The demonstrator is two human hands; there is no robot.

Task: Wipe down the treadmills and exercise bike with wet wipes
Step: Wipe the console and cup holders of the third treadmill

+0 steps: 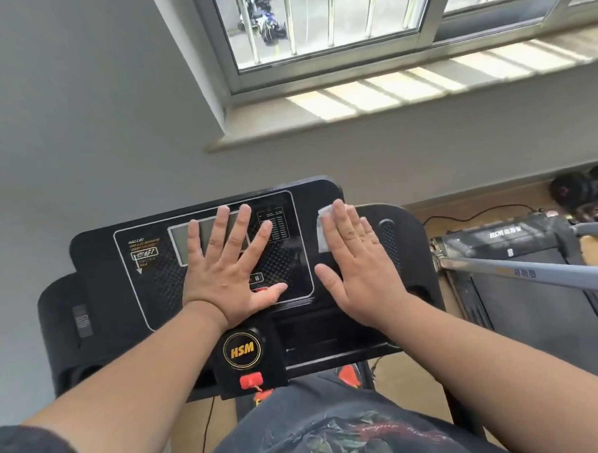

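Observation:
A black treadmill console (128,278) with a grey display and a round gold HSM badge (242,349) fills the middle of the view. My left hand (229,267) lies flat on the display panel, fingers spread. My right hand (356,268) presses a white wet wipe (323,230) flat against the console's right side, fingers straight; only the wipe's left edge shows from under the fingers.
A second treadmill (519,285) lies folded low at the right, with a grey handrail (532,272) across it. Dark dumbbells (583,186) sit on the wooden floor behind it. A grey wall and a window sill (354,117) stand close ahead. A red safety clip (251,380) hangs below the badge.

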